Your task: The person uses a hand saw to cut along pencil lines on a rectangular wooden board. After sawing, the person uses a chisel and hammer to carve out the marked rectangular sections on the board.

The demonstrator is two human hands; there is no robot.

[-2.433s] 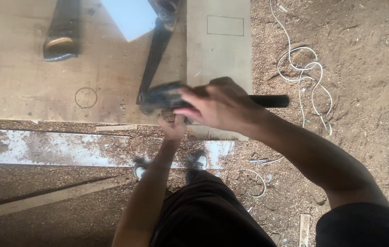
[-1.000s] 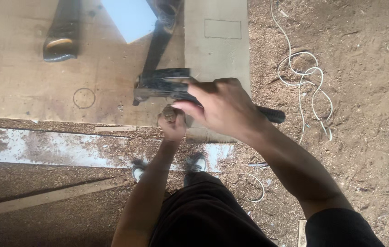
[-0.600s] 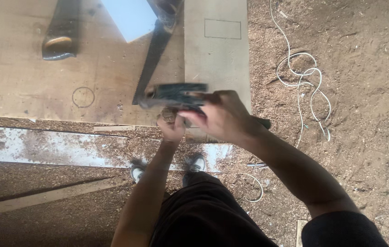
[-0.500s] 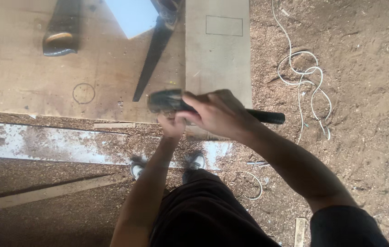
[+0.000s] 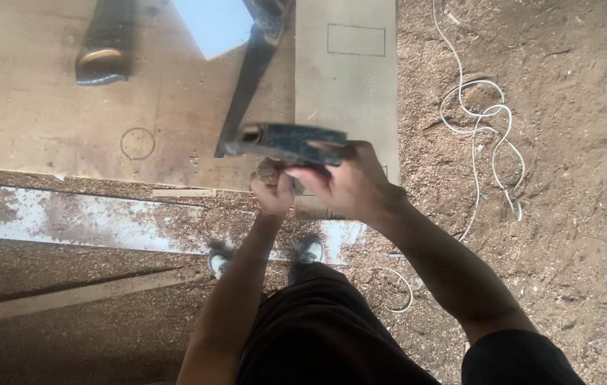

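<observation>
Dark grey tool point(image 5: 291, 141) — white cord point(image 5: 485, 117) (tan board point(image 5: 346, 85))

No packages, labels, signs or screens are visible in this overhead view of a sawdust-strewn work area. The nearest things to markings are a plain rectangle outline point(image 5: 355, 40) drawn in pencil at the top of a pale upright board point(image 5: 346, 93), and a small drawn circle point(image 5: 137, 143) on the brown plywood surface point(image 5: 47, 121) to its left; neither carries any colour, print or sticker.
</observation>
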